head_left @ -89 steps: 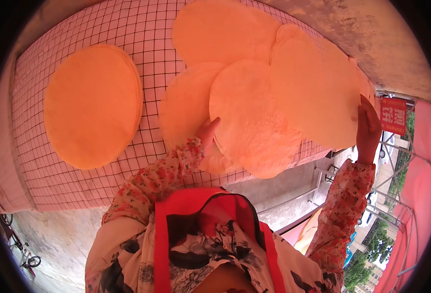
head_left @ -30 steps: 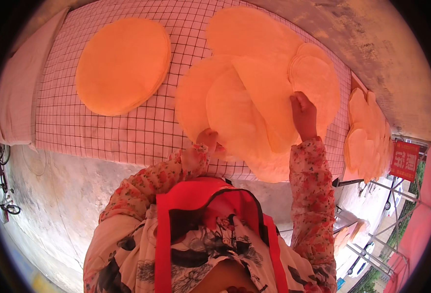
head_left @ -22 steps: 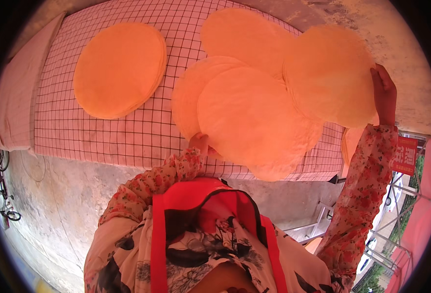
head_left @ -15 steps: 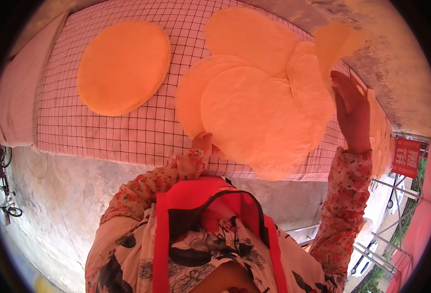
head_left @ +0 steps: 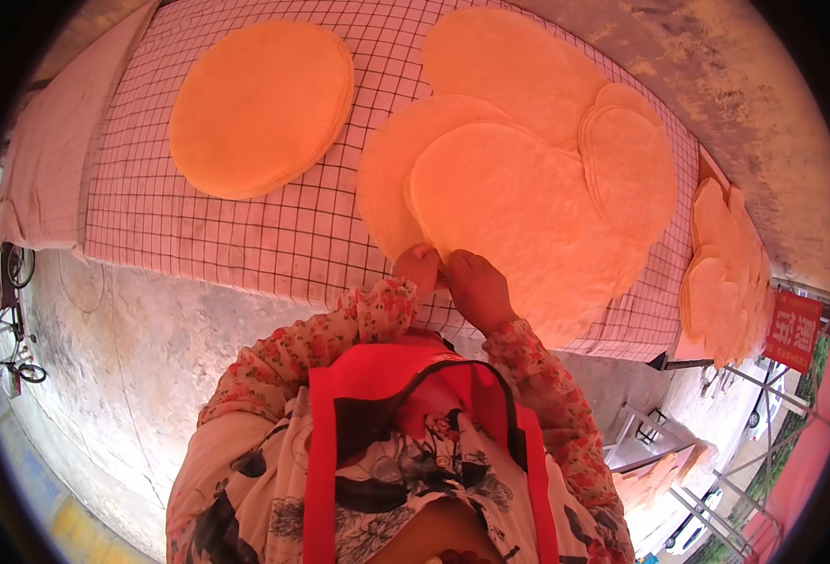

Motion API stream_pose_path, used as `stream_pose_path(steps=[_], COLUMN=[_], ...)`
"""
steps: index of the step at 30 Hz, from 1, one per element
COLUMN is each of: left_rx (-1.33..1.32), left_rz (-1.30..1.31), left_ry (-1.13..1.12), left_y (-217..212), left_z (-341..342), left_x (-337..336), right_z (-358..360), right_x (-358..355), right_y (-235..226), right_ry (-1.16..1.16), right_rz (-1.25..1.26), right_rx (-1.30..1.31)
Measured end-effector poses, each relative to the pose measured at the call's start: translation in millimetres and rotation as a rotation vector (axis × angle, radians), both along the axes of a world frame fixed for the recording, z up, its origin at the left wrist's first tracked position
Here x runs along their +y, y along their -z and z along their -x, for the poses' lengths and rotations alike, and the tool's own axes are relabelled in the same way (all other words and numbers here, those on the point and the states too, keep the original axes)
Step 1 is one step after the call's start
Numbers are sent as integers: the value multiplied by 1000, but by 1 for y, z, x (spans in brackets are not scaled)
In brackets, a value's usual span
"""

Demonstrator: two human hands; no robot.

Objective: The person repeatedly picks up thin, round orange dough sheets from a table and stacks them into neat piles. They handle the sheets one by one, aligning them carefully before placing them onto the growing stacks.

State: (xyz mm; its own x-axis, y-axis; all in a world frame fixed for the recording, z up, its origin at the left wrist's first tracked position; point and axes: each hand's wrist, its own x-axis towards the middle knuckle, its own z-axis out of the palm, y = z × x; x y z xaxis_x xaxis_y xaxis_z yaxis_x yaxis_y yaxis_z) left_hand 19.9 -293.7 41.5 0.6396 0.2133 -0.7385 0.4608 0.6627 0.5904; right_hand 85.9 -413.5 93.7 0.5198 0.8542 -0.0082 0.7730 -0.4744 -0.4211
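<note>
Thin round pancakes [head_left: 518, 207], tinted orange by the light, overlap in a broad pile on the grid-patterned cloth [head_left: 274, 244]. At the pile's near left edge my left hand [head_left: 418, 268] is closed, its fingertips pinching the rim of a pancake. My right hand [head_left: 479, 289] is right beside it, nearly touching, with its fingers bent together on the same rim. How many layers the fingers grip is hidden. To the left, apart from the pile, lies a neat round stack of pancakes [head_left: 260, 108].
More overlapping pancakes [head_left: 720, 273] lie on another surface beyond the table's right end. A red sign [head_left: 795, 331] hangs by a metal frame at the right. A bicycle [head_left: 20, 352] stands at the far left on the concrete floor [head_left: 142, 348].
My right hand has come from the pile's far right side, where it held up a pancake, to the near edge beside my left hand. The raised pancake is no longer in the air.
</note>
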Motion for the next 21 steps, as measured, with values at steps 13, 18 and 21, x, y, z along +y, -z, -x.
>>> stream_pose_path(steps=[13, 18, 21], left_rx=[128, 64, 96], left_rz=[-746, -299, -290], left_ry=[-85, -123, -97], left_y=[36, 23, 19], left_z=[23, 14, 6], left_x=[74, 87, 81], right_z=[-148, -109, -73], right_x=[-35, 11, 34], right_y=[-183, -182, -94], right_ry=[324, 79, 69], right_rz=[-261, -228, -81], right_rx=[-220, -483, -345])
